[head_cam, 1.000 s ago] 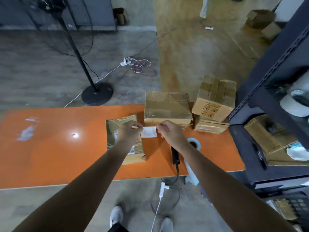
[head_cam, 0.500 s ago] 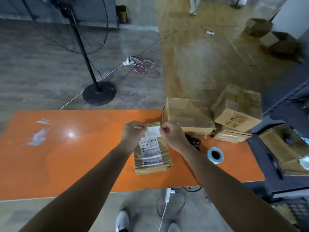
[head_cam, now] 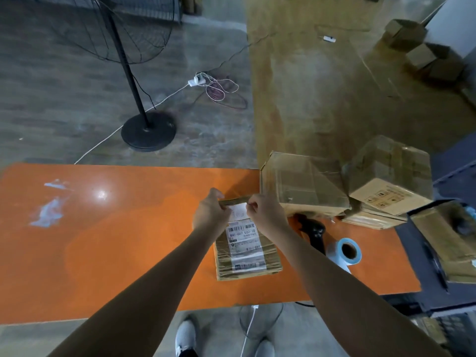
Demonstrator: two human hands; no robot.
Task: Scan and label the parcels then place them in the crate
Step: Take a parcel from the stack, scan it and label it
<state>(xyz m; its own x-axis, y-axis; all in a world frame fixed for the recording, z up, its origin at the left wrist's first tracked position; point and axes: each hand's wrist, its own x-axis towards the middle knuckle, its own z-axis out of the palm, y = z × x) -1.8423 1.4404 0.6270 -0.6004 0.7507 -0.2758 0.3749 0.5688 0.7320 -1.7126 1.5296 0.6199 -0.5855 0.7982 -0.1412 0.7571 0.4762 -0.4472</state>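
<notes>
A flat cardboard parcel [head_cam: 247, 256] with a white barcode shipping label lies on the orange table [head_cam: 116, 240]. Over its far end, my left hand [head_cam: 210, 215] and my right hand [head_cam: 266, 213] each pinch one side of a small white label [head_cam: 239, 212], held just above or on the parcel top. A black handheld scanner [head_cam: 313, 231] lies on the table right of the parcel, partly behind my right forearm. A roll of labels [head_cam: 343, 252] with a blue rim stands beside it. No crate is visible.
A large taped carton [head_cam: 301, 186] and a stack of smaller boxes [head_cam: 389, 181] crowd the table's far right corner. A dark shelf unit [head_cam: 448, 243] with more parcels stands at the right. A pedestal fan [head_cam: 144, 127] and cables sit on the floor beyond.
The small label, held between both hands, has come down from in front of the big carton to the flat parcel's far end. The view has shifted left and closer.
</notes>
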